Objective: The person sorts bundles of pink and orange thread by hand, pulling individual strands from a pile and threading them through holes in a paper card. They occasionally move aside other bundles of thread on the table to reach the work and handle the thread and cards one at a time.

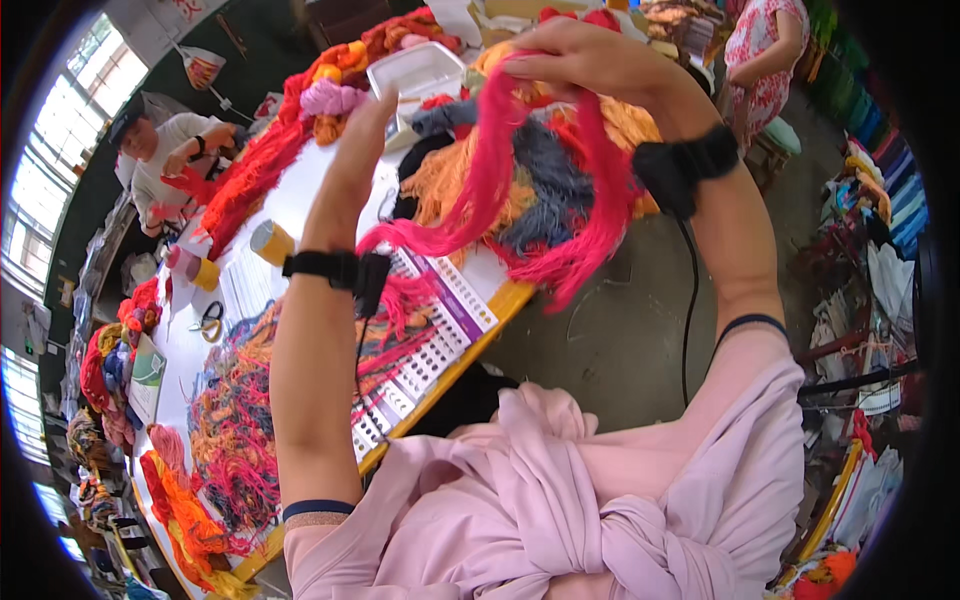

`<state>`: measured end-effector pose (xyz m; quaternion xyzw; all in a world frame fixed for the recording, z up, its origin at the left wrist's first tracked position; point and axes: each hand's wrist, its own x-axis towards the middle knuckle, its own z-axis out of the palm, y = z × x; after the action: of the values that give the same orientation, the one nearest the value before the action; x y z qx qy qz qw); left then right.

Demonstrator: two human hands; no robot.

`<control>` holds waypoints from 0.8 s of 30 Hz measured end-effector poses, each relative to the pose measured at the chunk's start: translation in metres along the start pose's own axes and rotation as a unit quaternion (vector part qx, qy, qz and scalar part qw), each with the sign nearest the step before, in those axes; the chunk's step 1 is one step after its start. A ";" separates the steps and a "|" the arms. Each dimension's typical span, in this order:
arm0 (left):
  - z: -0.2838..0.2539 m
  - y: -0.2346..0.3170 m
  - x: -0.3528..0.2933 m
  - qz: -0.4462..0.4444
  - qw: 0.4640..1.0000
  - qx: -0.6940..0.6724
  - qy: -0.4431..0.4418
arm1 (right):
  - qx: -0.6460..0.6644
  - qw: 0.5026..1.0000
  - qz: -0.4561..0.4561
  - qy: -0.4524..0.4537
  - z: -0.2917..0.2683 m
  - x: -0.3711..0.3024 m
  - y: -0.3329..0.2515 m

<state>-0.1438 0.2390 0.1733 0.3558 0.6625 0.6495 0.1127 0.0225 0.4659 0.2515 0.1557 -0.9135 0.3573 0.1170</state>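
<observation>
Bright pink yarn point(490, 165) hangs in a long loop from my right hand point(590, 60), whose fingers are bent over its top. One strand bundle drapes down toward my left wrist; the other falls past the table's yellow edge. My left hand point(368, 135) is raised at the left, seen edge-on with its fingers stretched upward and no yarn visible in it. Behind the pink loop lies a heap of orange and grey-blue yarn point(555, 175). Below my left forearm, a tangled multicoloured yarn pile point(235, 420) covers part of the white table point(300, 190).
Near my left hand stands a white plastic basket point(415, 68). Scissors point(211, 322), a yellow-sided round container point(271, 243) and a printed chart point(440, 330) lie on the table. Across it, a person point(165, 150) handles red yarn; another person point(765, 60) stands at the far right.
</observation>
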 end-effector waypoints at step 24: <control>-0.049 0.068 0.023 -0.036 0.878 0.415 -0.236 | -0.029 0.999 0.043 -0.015 0.068 0.072 0.001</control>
<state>-0.1677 0.2082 0.2507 0.4884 0.8376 0.2072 0.1306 -0.0510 0.4051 0.2256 0.1178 -0.9311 0.3327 0.0922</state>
